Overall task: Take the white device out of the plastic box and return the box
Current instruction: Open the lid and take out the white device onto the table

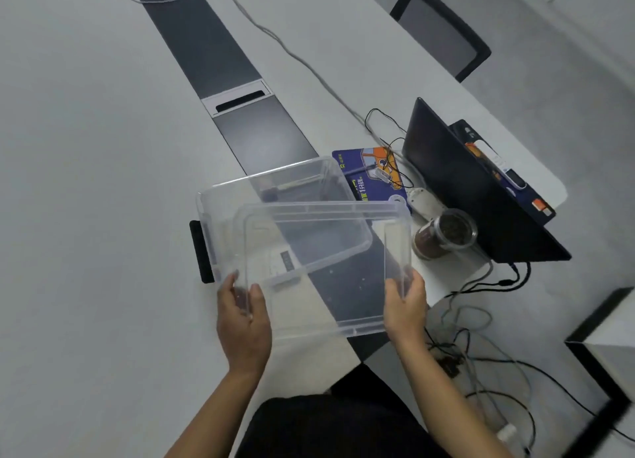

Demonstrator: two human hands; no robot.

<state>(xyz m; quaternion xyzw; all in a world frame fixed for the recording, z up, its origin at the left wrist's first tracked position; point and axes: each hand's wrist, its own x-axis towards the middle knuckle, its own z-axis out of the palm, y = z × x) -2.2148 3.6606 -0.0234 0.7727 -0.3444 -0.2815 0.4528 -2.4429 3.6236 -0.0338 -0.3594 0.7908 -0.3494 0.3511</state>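
Note:
A clear plastic box (220,203) stands on the white table with a black latch (201,251) on its left end. Just above and nearer to me, I hold its clear lid (326,207) tilted over the box. My left hand (242,320) grips the lid's near left edge. My right hand (403,306) grips its right edge. Through the plastic, a pale white device (277,263) with a dark label shows faintly inside the box, near its front wall.
An open dark laptop (457,186) stands to the right, with a glass jar (443,232), a white power strip (424,200) and a blue mouse pad (367,176) beside it. Cables (481,354) trail off the table's right end. A dark strip (213,55) runs down the table's middle. A chair (443,28) stands behind.

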